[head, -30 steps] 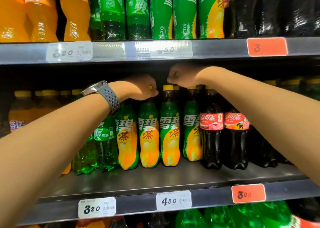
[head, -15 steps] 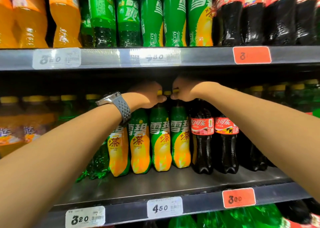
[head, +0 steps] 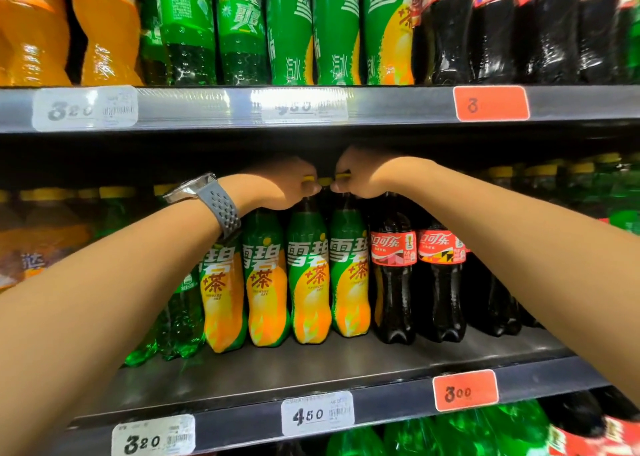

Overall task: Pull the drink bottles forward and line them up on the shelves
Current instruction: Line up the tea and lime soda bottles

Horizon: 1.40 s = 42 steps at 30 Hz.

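On the middle shelf (head: pixel 311 369) stands a row of green-and-orange tea soda bottles (head: pixel 266 282) with yellow caps. My left hand (head: pixel 284 185), with a grey watch on its wrist, grips the cap of one of these bottles (head: pixel 308 275). My right hand (head: pixel 360 175) grips the cap of the neighbouring bottle (head: pixel 349 275). Both bottles stand upright, set back from the shelf's front edge. Two cola bottles (head: pixel 394 282) with red labels stand right of them.
Clear green bottles (head: pixel 180 320) and orange soda bottles (head: pixel 34 247) fill the shelf's left side behind my left forearm. The upper shelf (head: pixel 381 105) hangs low over the caps and carries orange, green and cola bottles. Price tags (head: pixel 317 414) line the front rail.
Both hands have closed in on adjacent yellow caps and the gripped bottles shifted slightly. The view moved closer and a little right.
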### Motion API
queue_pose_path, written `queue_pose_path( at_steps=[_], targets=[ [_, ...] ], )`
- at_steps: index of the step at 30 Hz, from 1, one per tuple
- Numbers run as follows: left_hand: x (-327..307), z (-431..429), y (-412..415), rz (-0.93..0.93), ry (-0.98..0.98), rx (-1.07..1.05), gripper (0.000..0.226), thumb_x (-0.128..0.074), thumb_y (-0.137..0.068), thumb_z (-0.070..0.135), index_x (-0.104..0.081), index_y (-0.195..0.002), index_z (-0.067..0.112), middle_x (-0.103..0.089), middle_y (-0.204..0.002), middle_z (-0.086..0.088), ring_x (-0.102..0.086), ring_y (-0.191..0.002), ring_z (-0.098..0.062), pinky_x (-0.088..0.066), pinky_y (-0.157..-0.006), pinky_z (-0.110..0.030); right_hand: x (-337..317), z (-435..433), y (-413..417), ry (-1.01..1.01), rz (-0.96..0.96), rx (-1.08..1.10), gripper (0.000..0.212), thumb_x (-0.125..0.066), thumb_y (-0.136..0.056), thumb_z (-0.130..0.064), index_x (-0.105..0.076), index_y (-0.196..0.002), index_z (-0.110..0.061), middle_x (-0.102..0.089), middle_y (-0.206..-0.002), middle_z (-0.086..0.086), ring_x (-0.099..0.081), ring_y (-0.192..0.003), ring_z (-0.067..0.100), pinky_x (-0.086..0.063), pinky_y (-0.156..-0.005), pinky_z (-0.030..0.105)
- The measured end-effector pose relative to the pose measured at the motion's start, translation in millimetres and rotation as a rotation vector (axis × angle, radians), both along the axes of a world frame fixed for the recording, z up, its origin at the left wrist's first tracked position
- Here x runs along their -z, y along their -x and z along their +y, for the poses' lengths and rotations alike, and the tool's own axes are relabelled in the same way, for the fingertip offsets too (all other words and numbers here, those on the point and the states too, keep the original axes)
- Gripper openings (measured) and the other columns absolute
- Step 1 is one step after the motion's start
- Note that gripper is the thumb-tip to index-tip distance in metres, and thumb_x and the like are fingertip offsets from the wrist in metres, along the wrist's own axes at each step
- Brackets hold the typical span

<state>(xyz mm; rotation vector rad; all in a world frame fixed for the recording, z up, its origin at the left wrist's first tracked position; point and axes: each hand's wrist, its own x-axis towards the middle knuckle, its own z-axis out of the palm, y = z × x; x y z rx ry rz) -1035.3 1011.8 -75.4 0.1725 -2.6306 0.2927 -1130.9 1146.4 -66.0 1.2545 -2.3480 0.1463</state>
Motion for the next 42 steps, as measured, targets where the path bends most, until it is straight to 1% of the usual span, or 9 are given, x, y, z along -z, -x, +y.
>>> queue_pose_path(
  at_steps=[13, 18, 21, 23, 26, 30, 35, 38, 42],
  targets=[
    [1.7, -3.6, 0.4, 0.022, 0.021, 0.02, 0.027, -0.041, -0.099, 0.033, -0.062, -0.106, 0.016, -0.064, -0.099, -0.006, -0.058, -0.09, -0.024, -0.046, -0.083, -0.037, -2.5, 7.2, -2.0, -0.017, 0.005, -0.037, 0.034, -0.052, -0.094, -0.041, -0.067, -0.095, -0.01, -0.062, -0.081, 0.005, -0.058, -0.072, 0.023, -0.044, -0.064, 0.029],
    [0.1, -8.9, 1.4, 0.007, 0.019, 0.039, 0.032, -0.042, -0.098, 0.041, -0.059, -0.114, 0.019, -0.063, -0.106, -0.003, -0.057, -0.097, -0.024, -0.046, -0.086, -0.036, -7.4, 10.4, -4.8, -0.053, -0.05, -0.031, 0.033, -0.053, -0.092, -0.044, -0.065, -0.099, -0.014, -0.065, -0.085, 0.004, -0.059, -0.066, 0.016, -0.036, -0.043, 0.022],
    [-0.9, -17.0, -4.4, 0.03, -0.077, 0.061, 0.043, -0.036, -0.098, 0.05, -0.059, -0.118, 0.019, -0.063, -0.104, -0.002, -0.057, -0.094, -0.021, -0.044, -0.085, -0.032, -6.1, 8.0, -6.8, -0.074, -0.012, 0.011, 0.04, -0.052, -0.09, -0.05, -0.059, -0.105, -0.014, -0.058, -0.09, 0.002, -0.056, -0.074, 0.018, -0.039, -0.053, 0.026],
    [0.2, -25.9, -10.7, 0.077, -0.144, 0.061, 0.05, -0.029, -0.098, 0.054, -0.061, -0.103, 0.017, -0.064, -0.093, -0.004, -0.057, -0.083, -0.021, -0.041, -0.077, -0.03, -3.2, 1.9, -9.6, -0.032, 0.072, -0.019, 0.047, -0.049, -0.091, -0.052, -0.056, -0.117, -0.014, -0.059, -0.105, 0.004, -0.057, -0.087, 0.022, -0.043, -0.068, 0.029],
    [4.2, -40.7, -20.7, 0.112, -0.031, -0.029, 0.053, -0.029, -0.097, 0.054, -0.062, -0.092, 0.014, -0.065, -0.09, -0.009, -0.058, -0.08, -0.024, -0.043, -0.072, -0.032, 0.5, -13.6, -19.5, 0.028, 0.099, -0.139, 0.054, -0.044, -0.093, -0.054, -0.049, -0.131, -0.015, -0.056, -0.125, 0.006, -0.054, -0.103, 0.022, -0.037, -0.075, 0.027],
    [16.3, -49.3, -22.3, 0.19, 0.182, -0.124, 0.039, -0.029, -0.099, 0.05, -0.049, -0.083, 0.02, -0.064, -0.101, -0.014, -0.057, -0.089, -0.031, -0.034, -0.069, -0.03, 5.8, -33.8, -27.9, -0.031, 0.077, -0.142, 0.042, -0.046, -0.092, -0.053, -0.056, -0.11, -0.016, -0.059, -0.112, 0.006, -0.052, -0.086, 0.021, -0.037, -0.066, 0.028],
    [19.4, -49.5, -22.3, 0.267, 0.248, -0.127, 0.046, -0.025, -0.099, 0.049, -0.057, -0.1, 0.016, -0.063, -0.111, -0.014, -0.058, -0.101, -0.033, -0.044, -0.08, -0.036, 11.2, -37.6, -27.7, 0.042, 0.064, -0.142, 0.027, -0.046, -0.095, -0.043, -0.055, -0.102, -0.019, -0.055, -0.1, 0.004, -0.05, -0.084, 0.022, -0.04, -0.073, 0.03],
    [20.9, -48.3, -23.5, 0.32, 0.263, -0.111, 0.045, -0.026, -0.1, 0.045, -0.058, -0.101, 0.014, -0.063, -0.11, -0.014, -0.058, -0.1, -0.032, -0.039, -0.076, -0.033, 12.0, -35.7, -28.2, 0.059, 0.063, -0.156, 0.021, -0.045, -0.096, -0.042, -0.051, -0.095, -0.022, -0.051, -0.092, 0.001, -0.05, -0.081, 0.021, -0.038, -0.071, 0.03],
    [19.8, -46.2, -26.6, 0.333, 0.242, -0.111, 0.042, -0.026, -0.101, 0.043, -0.058, -0.098, 0.015, -0.063, -0.106, -0.013, -0.058, -0.096, -0.03, -0.035, -0.072, -0.031, 12.7, -33.2, -29.2, 0.079, 0.051, -0.172, 0.024, -0.046, -0.096, -0.042, -0.055, -0.1, -0.02, -0.053, -0.095, 0.001, -0.05, -0.083, 0.021, -0.037, -0.071, 0.029]
  ],
)
